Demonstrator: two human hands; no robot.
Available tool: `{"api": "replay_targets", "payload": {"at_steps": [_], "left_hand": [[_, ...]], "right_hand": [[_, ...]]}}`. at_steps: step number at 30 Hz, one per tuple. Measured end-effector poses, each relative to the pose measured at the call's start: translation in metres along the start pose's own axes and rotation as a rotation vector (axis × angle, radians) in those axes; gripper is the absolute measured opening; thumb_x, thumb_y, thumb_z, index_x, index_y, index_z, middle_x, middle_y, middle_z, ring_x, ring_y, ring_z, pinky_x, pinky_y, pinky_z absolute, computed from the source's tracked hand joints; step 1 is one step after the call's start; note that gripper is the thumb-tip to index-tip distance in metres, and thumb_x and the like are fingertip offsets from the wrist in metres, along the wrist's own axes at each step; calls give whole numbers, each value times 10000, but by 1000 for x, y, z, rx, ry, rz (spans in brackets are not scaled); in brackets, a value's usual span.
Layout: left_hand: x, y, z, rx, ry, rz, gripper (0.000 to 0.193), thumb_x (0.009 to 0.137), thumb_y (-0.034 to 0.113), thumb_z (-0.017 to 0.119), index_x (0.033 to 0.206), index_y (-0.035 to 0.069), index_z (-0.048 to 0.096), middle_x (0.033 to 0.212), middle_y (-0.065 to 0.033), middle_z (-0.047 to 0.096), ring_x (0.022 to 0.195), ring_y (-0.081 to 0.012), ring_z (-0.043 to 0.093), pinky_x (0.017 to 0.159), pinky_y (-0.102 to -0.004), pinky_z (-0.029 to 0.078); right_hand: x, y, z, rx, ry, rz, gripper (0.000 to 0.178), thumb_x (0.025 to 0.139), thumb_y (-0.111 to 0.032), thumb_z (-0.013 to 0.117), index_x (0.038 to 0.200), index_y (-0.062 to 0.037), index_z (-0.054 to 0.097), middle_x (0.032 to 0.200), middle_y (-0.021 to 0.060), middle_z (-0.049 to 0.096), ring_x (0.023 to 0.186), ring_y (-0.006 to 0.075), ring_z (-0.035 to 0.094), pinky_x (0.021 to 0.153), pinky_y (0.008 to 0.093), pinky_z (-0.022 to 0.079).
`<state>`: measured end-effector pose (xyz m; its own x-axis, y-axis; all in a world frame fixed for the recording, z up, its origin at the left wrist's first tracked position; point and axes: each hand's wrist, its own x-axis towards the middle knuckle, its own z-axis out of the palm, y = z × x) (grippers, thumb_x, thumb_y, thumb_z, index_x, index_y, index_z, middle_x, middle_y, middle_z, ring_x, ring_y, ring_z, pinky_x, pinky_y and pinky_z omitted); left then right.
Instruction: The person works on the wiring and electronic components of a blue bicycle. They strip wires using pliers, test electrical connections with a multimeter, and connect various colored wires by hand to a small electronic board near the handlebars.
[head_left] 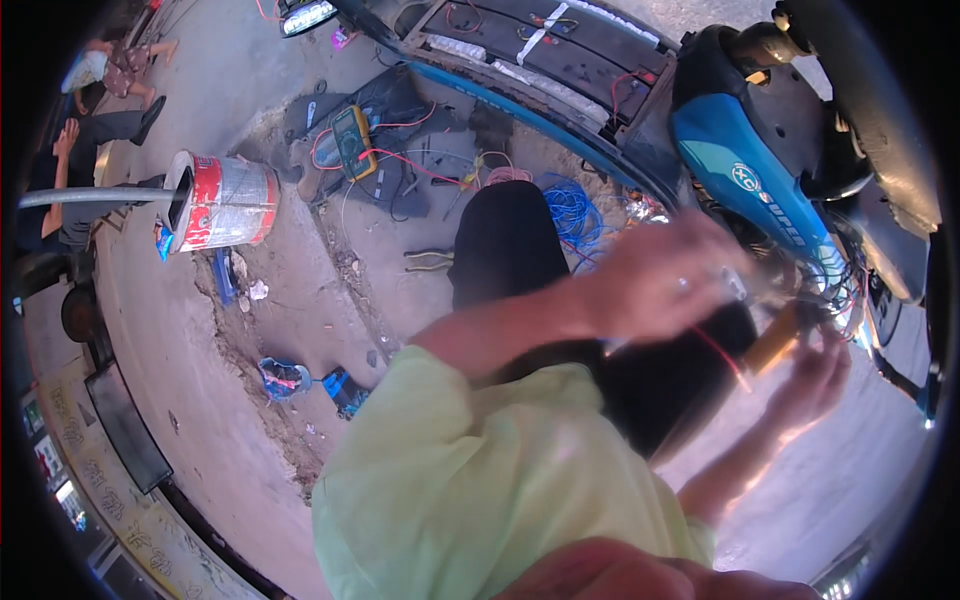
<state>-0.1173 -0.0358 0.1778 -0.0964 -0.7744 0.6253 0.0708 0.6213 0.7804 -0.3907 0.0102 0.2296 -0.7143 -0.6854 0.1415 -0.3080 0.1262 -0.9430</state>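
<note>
My left hand (pixel 665 280) is smeared by motion, its fingers curled in front of the blue electric scooter (pixel 745 170). Something small and silvery shows at its fingertips, too blurred to name. Farther right, my right hand (pixel 812 378) has bent fingers raised against a bundle of thin wires (pixel 850 300) at the scooter's end; what they pinch is hidden. A yellow-orange piece (pixel 775 340) lies between the hands, its kind unclear. Below my left hand hangs a thin red wire (pixel 720 355) with a pale end. My dark-trousered knees are beneath both hands.
A yellow multimeter (pixel 352 142) with red leads lies on dark sheeting. Pliers (pixel 430 260) and a coil of blue wire (pixel 572 215) rest on the ground near my knee. The scooter's battery compartment (pixel 540 50) stands uncovered. At left are a red-and-white bucket (pixel 230 200) and people (pixel 70 180).
</note>
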Motion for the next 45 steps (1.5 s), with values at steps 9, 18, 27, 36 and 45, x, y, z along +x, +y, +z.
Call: {"api": "replay_targets", "payload": {"at_steps": [9, 18, 27, 36, 45], "left_hand": [[-413, -182, -301, 987, -439, -660, 620, 740, 179, 811, 1319, 96, 608, 1108, -181, 675, 1083, -418, 612, 933, -503, 513], [-378, -137, -241, 1232, -617, -1121, 575, 817, 291, 778, 1311, 141, 526, 1190, -183, 588, 1093, -456, 592, 894, -582, 503], [-372, -120, -267, 177, 14, -1610, 330, 952, 311, 666, 1178, 85, 583, 872, -83, 683, 604, -201, 604, 496, -340, 475], [-148, 8, -175, -52, 216, -998, 322, 924, 175, 642, 1203, 80, 514, 1092, -170, 657, 710, -181, 611, 620, -310, 498], [76, 34, 10, -287, -915, -446, 293, 850, 172, 753, 1087, 24, 663, 1108, -102, 678, 1014, -198, 647, 923, -357, 510]], "right_hand": [[9, 6, 14, 185, -55, -146, 212, 1007, -138, 628, 1162, -1, 673, 1029, 54, 681, 850, 113, 622, 707, 254, 508], [-17, -29, 12, 432, 14, 132, 283, 1004, -92, 608, 1250, 49, 610, 981, 109, 662, 908, 164, 648, 775, 359, 620], [-15, -19, 14, 471, -13, 169, 246, 1010, -142, 654, 1191, 23, 672, 893, 49, 686, 701, 87, 598, 623, 229, 522], [-5, -16, 3, 447, -60, 133, 237, 1016, -132, 645, 1197, 19, 675, 877, 43, 693, 690, 68, 611, 563, 198, 496], [-3, 1, 7, 636, -154, 137, 241, 1008, -146, 668, 1182, 19, 694, 859, 28, 696, 689, 55, 602, 586, 193, 497]]}}
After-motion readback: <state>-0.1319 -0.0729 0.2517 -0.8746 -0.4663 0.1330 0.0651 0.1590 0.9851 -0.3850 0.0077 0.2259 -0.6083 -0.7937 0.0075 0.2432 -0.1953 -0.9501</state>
